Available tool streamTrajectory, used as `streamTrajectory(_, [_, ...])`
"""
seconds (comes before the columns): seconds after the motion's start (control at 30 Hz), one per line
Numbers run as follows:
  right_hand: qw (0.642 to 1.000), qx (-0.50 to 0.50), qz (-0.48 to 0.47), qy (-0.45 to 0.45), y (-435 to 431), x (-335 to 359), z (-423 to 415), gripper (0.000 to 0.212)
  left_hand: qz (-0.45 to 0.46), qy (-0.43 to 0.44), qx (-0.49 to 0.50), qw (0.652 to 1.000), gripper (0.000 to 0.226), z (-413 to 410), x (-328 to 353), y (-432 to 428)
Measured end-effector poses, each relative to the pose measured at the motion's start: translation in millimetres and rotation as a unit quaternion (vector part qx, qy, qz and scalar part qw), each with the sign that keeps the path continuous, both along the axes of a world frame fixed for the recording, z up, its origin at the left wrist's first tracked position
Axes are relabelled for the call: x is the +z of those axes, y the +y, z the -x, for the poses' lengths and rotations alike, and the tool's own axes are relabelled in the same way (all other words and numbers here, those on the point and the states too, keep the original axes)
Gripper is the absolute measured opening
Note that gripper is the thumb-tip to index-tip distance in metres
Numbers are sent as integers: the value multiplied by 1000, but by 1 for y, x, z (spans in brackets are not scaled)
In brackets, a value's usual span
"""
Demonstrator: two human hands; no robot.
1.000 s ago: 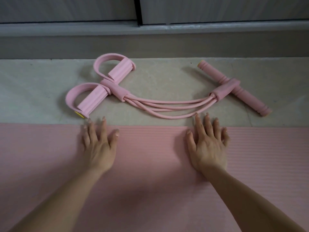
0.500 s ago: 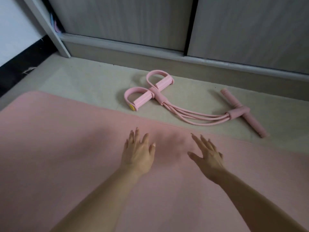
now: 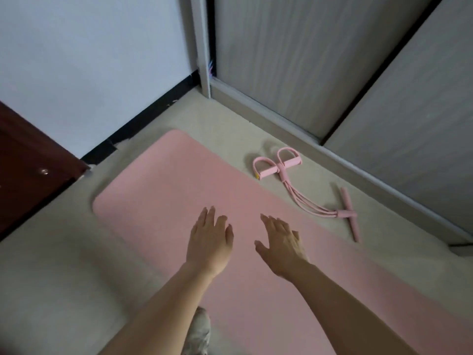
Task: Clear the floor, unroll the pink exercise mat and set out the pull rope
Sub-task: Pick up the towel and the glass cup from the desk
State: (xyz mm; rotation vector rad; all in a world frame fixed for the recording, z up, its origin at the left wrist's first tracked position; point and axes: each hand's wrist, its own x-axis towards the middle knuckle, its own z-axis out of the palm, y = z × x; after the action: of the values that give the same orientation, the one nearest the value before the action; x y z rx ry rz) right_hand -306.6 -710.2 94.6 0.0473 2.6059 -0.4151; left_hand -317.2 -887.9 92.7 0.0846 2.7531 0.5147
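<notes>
The pink exercise mat (image 3: 163, 190) lies flat and unrolled on the beige floor, running from the far left corner toward the lower right. The pink pull rope (image 3: 302, 190) rests on the bare floor just beyond the mat's far long edge, foot loops to the left and handle bar to the right. My left hand (image 3: 210, 242) and my right hand (image 3: 281, 247) hover palm down above the mat's middle, fingers spread, holding nothing. Both hands are well short of the rope.
Grey sliding wardrobe doors (image 3: 320, 73) on a raised track close off the far side. A white wall with black skirting (image 3: 143, 124) stands at the left, and a dark red door (image 3: 28, 165) at the far left. A foot in a light slipper (image 3: 198, 329) shows below my arms.
My hands have lifted off the mat's far edge and pulled back from the rope. The view has risen and turned left, so the mat's end and room corner now show.
</notes>
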Motion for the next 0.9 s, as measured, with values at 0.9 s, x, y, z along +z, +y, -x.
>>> streamTrajectory(0.9, [849,524,32,54,-250,303,-312,69,70,134,499,853,38,-508,315,-133])
